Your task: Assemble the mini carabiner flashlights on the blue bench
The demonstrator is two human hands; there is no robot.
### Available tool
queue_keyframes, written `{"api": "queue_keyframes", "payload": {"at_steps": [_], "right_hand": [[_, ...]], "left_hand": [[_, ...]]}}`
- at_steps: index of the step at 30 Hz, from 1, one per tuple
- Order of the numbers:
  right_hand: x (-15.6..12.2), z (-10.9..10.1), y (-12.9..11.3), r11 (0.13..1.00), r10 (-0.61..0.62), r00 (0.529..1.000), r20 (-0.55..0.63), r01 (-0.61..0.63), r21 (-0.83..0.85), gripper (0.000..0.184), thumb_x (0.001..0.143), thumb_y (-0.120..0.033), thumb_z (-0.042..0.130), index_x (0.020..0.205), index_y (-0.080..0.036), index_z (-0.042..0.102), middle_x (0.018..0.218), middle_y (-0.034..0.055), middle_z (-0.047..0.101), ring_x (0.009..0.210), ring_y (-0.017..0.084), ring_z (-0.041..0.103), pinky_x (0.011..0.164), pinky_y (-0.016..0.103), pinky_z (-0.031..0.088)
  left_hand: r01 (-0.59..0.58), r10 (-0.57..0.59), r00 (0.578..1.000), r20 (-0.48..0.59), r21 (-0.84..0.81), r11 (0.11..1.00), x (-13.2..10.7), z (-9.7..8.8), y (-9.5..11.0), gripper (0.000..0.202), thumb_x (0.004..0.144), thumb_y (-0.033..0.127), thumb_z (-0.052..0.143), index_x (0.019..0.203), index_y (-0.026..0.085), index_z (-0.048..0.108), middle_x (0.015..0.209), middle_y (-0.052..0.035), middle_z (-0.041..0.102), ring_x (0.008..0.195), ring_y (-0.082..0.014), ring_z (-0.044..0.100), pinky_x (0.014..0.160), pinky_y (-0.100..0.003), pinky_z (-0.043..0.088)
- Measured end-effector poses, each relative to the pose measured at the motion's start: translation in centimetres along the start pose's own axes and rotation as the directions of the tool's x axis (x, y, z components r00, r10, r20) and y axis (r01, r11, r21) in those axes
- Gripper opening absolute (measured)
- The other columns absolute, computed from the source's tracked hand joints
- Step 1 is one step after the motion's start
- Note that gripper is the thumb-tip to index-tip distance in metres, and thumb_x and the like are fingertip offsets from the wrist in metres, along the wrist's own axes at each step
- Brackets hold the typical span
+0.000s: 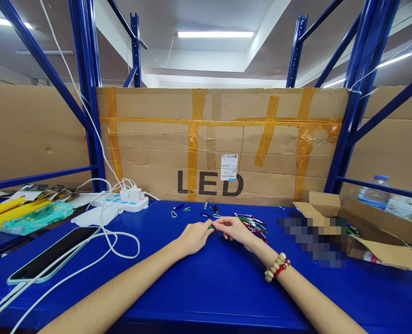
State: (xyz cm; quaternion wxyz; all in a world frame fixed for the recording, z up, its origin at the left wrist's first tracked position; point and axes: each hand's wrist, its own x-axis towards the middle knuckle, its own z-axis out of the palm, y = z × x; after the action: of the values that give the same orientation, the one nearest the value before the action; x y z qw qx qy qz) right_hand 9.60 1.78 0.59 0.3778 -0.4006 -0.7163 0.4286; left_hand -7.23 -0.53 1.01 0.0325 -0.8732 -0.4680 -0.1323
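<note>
My left hand (pixel 194 237) is closed on a small green object (pixel 211 227), most of it hidden by the fingers. My right hand (pixel 234 229) meets it at the fingertips, thumb and index pinched at the object's end; whatever they grip is too small to make out. Just beyond lie a silver clip (pixel 217 215), a black carabiner (pixel 206 215) and a grey cylinder (pixel 206 205). Farther left are a purple cylinder (pixel 178 206), a silver carabiner (pixel 174 214) and a green carabiner (pixel 187 209). Beside my right hand is a pile of shiny coloured slim pieces with clips (pixel 257 223).
On the left, a phone (pixel 54 254) lies under loose white cables (pixel 118 253), near a power strip (pixel 136 203) with chargers. An open cardboard box (pixel 383 222) stands at the right on the blue table (pixel 206 297). Taped cardboard (pixel 150 153) closes off the back.
</note>
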Motion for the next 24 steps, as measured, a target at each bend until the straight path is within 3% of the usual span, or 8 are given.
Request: {"api": "queue_keyframes", "payload": {"at_steps": [24], "right_hand": [[0.09, -0.08, 0.09, 0.999, -0.042, 0.999, 0.001, 0.042, -0.026, 0.047, 0.063, -0.058, 0.063, 0.076, -0.013, 0.064, 0.059, -0.0001, 0.053, 0.041, 0.006, 0.042, 0.035, 0.014, 0.026]], "left_hand": [[0.012, -0.012, 1.0, 0.005, -0.005, 1.0, -0.07, -0.1, 0.05, 0.016, 0.094, 0.027, 0.029, 0.101, 0.02, 0.041, 0.096, -0.0056, 0.059, 0.089, -0.0232, 0.057, 0.072, -0.03, 0.044]]}}
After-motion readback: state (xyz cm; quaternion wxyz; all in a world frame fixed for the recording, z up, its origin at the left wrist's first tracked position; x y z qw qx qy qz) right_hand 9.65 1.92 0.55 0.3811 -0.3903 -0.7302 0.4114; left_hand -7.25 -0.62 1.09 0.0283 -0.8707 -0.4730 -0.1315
